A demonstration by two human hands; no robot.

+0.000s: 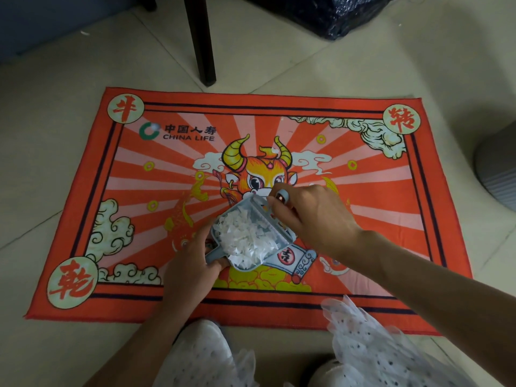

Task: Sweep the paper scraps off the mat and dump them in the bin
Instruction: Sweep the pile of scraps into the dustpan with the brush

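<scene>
A red mat (377,219) with a cartoon ox lies on the tiled floor. Over its lower middle, a pale blue dustpan (220,223) holds a heap of white paper scraps (245,238). My left hand (192,263) grips the dustpan's handle at its lower left. My right hand (310,216) is closed at the pan's far right edge around a small pale blue brush (281,194), of which only the handle end shows. No loose scraps are visible on the mat. A grey ribbed bin (497,174) stands off the mat at the right edge of view.
A dark chair leg (202,43) stands just beyond the mat's far edge. A black plastic bag (335,15) sits at the top right. My knees in white dotted fabric (363,339) are at the mat's near edge.
</scene>
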